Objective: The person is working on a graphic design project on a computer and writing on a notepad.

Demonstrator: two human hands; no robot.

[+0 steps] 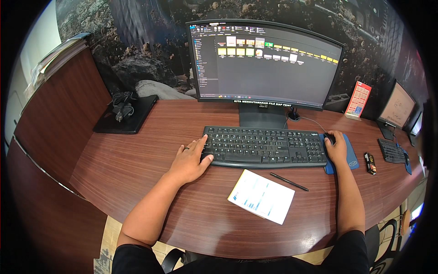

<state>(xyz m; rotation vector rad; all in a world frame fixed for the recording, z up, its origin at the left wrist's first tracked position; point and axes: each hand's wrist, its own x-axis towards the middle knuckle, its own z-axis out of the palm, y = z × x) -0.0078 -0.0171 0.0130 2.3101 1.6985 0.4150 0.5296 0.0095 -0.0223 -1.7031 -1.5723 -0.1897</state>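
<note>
My left hand (191, 162) lies with fingers apart at the left end of a black keyboard (268, 146), its fingertips at the edge keys. My right hand (336, 147) holds a black mouse (329, 136) on a blue mouse pad (349, 160), just right of the keyboard. Behind them a curved monitor (269, 77) shows a dark window with rows of thumbnails and icons. Below the keyboard lie a white printed paper pad (261, 196) and a black pen (289, 181).
The wooden desk (127, 169) also holds a closed laptop (109, 125) with a coiled cable, a red-white standing card (358, 99), a small dark box (370, 163), and a second keyboard (390, 150) and monitor (397, 105) at right. A wooden partition (54, 141) borders the left.
</note>
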